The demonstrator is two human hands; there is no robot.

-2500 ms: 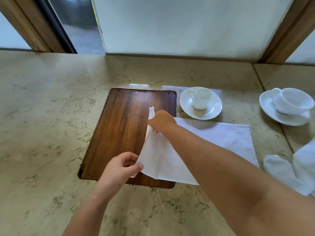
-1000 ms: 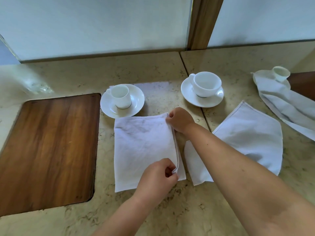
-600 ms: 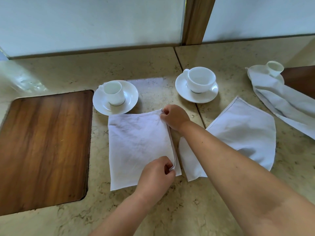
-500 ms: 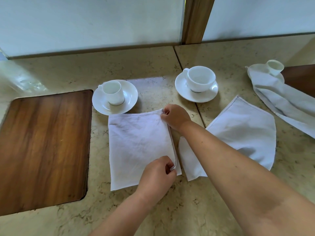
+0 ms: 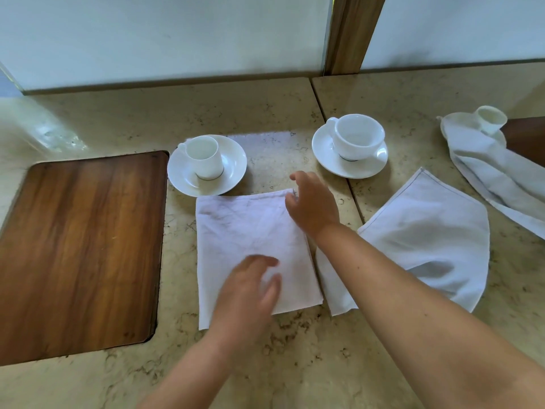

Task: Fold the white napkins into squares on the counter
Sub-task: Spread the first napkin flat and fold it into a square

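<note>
Head camera view, looking down on a beige marbled stone counter (image 5: 88, 388) that meets a pale wall panel along its far edge, with a wooden post (image 5: 352, 33) rising at one o'clock. A thin seam runs through the stone from that post toward the centre.

At the centre lies a folded white napkin (image 5: 244, 228), flat and roughly rectangular. The left hand (image 5: 250, 293) rests on its near half, fingers relaxed and slightly apart, somewhat blurred. The right hand (image 5: 312, 205) sits at the napkin's far right corner, fingers loosely extended and a little spread; whether they touch the cloth, I cannot tell.

Just beside it at three o'clock lies a second napkin (image 5: 427, 231), partly folded and rumpled. A third napkin (image 5: 495, 178) trails away at two o'clock, draped over a saucer holding a small cup (image 5: 489, 119).

At nine o'clock a dark wooden board (image 5: 79, 249) is set into the stone. At eleven o'clock stands a small cup on a saucer (image 5: 206, 163); at one o'clock, a wider cup on a saucer (image 5: 351, 146).
</note>
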